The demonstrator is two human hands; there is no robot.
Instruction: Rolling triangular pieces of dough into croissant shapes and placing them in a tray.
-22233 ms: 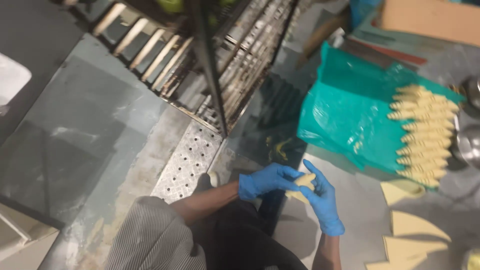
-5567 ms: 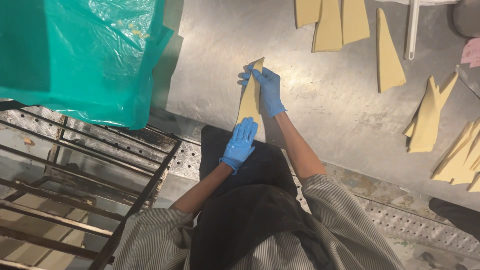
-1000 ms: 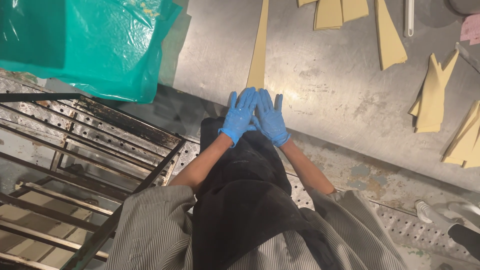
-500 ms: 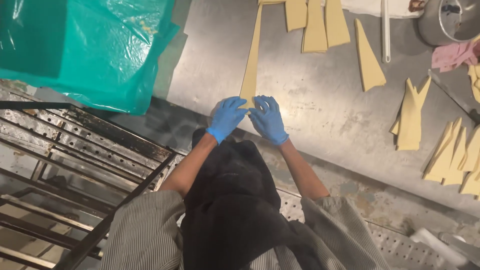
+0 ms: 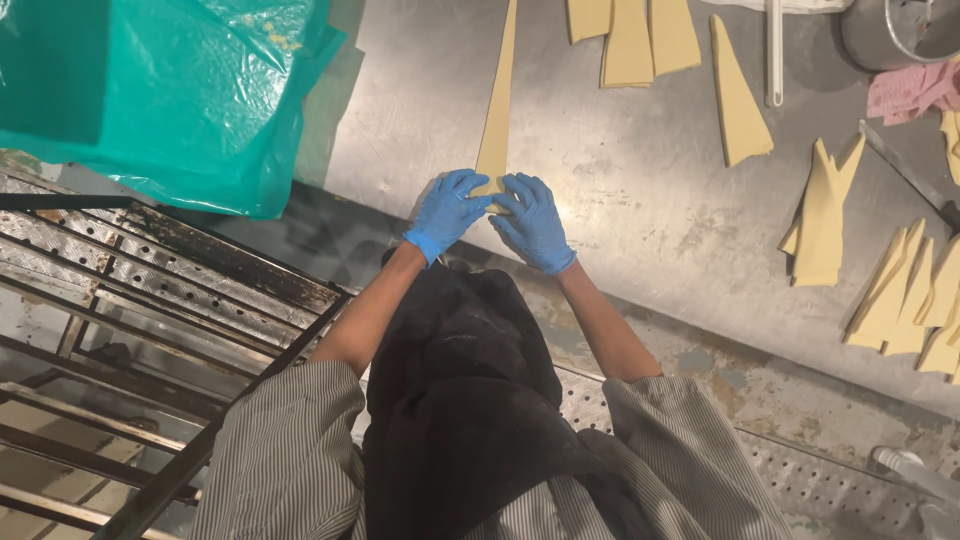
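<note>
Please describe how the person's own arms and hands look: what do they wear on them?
Both hands, left and right, wear thin blue disposable gloves that end at the wrists. The forearms are bare. The sleeves are grey with fine stripes, loose, and pushed up near the elbows. A black apron covers the front of the body.
</note>
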